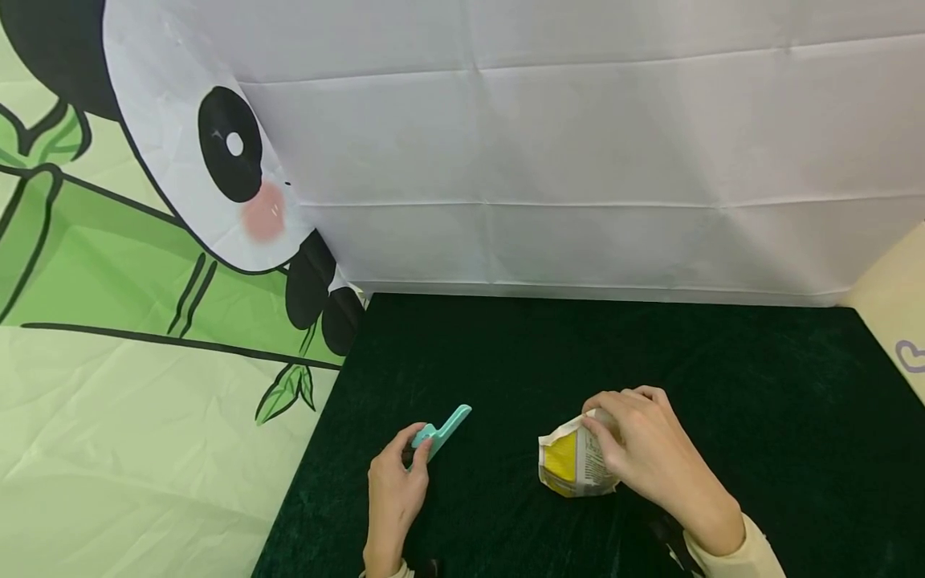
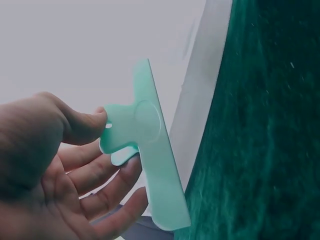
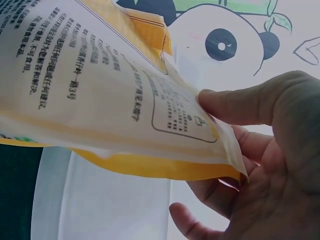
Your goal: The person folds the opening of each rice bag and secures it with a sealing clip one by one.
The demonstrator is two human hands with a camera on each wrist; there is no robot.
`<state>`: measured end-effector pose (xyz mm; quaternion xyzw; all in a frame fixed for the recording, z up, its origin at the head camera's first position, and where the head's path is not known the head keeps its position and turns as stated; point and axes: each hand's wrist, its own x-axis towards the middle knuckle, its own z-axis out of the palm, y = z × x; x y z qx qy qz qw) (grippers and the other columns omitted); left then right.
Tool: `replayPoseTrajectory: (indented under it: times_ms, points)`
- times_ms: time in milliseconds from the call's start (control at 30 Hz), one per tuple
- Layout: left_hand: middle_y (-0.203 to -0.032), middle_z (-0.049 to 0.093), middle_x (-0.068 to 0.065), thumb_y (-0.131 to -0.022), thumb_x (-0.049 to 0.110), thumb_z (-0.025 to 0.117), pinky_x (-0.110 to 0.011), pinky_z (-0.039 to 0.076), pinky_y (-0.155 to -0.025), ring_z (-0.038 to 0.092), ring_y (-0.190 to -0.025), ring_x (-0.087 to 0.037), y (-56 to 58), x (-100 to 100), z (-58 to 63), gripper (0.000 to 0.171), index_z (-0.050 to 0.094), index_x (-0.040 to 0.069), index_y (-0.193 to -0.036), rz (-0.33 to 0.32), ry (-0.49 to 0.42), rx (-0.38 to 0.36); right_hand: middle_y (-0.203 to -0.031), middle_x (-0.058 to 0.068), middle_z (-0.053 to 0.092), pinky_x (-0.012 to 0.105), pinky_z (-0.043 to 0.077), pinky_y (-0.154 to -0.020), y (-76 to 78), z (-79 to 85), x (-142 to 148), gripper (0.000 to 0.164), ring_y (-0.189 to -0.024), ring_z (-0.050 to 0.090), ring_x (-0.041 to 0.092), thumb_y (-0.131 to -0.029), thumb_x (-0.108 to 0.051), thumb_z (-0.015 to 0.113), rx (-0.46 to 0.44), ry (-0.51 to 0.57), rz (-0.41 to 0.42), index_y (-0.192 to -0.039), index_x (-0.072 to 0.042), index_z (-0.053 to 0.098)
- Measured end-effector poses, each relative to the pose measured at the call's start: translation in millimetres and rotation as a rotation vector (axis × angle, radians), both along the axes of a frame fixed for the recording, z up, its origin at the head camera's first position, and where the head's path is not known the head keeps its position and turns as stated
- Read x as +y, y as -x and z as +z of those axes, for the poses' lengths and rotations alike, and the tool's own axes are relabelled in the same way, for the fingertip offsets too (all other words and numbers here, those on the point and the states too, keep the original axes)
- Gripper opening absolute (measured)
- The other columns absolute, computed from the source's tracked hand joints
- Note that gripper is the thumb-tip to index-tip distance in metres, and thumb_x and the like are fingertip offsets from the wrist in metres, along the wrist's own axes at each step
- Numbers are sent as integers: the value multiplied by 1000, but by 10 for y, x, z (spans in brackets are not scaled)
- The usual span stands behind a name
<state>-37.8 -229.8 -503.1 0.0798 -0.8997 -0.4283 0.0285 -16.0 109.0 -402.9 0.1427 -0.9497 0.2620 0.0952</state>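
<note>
My left hand [image 1: 397, 483] pinches a mint-green bag clip [image 1: 450, 427] by its handle tabs, thumb on one side and fingers on the other. In the left wrist view the long bar of the clip [image 2: 159, 160] points away from the palm. My right hand [image 1: 643, 440] grips the top edge of a yellow and white printed food bag [image 1: 571, 461] between thumb and fingers. Rows of small dark print cover the side of the bag [image 3: 95, 75] in the right wrist view. Clip and bag are apart, with dark cloth between them.
A dark green velvet cloth [image 1: 462, 345] covers the table under both hands. Behind it hangs a creased white sheet [image 1: 578, 144]. A panda and bamboo backdrop [image 1: 144, 281] hangs at the left, and a cream panel [image 1: 896, 297] stands at the right edge.
</note>
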Motion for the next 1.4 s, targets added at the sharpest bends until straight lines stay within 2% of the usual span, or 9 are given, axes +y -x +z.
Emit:
replayPoseTrajectory:
  times_ms: [267,600,1033,1300,1400]
  points:
    - [-119,76,-4,-108,22,64,-43,56,-87,69,-101,-19,-31,40,81,24,72,18,-130,-15,-33,-3,-103,1,80,63,42,-108,1,0,-1,6,-95,71,22,-96,-19,79,-6,-9,-17,-101,-18,76]
    - [-117,76,-4,-107,20,64,-48,57,-90,69,-101,-20,-26,34,99,23,72,17,-128,2,-58,11,-100,0,80,61,42,-106,-6,-9,-4,6,-95,70,22,-94,-20,81,7,-3,-28,-98,-19,77]
    - [-115,75,-3,-108,21,63,-40,54,-86,68,-98,-17,-46,40,97,23,71,18,-129,13,-62,27,-97,0,80,62,43,-106,-21,-21,5,10,-92,70,22,-91,-20,85,16,27,-40,-97,-17,77]
    - [-115,75,-3,-107,21,63,-47,56,-90,69,-101,-18,-51,78,120,23,71,19,-129,12,-59,43,-96,-2,80,58,45,-104,-25,-50,31,11,-92,69,20,-90,-19,85,46,44,-27,-96,-19,77]
    - [-113,75,-2,-107,19,64,-46,56,-92,68,-101,-17,-55,108,134,23,71,18,-128,-10,-76,51,-96,-2,80,57,45,-103,-22,-64,37,11,-91,69,19,-89,-19,86,56,49,-22,-96,-19,77]
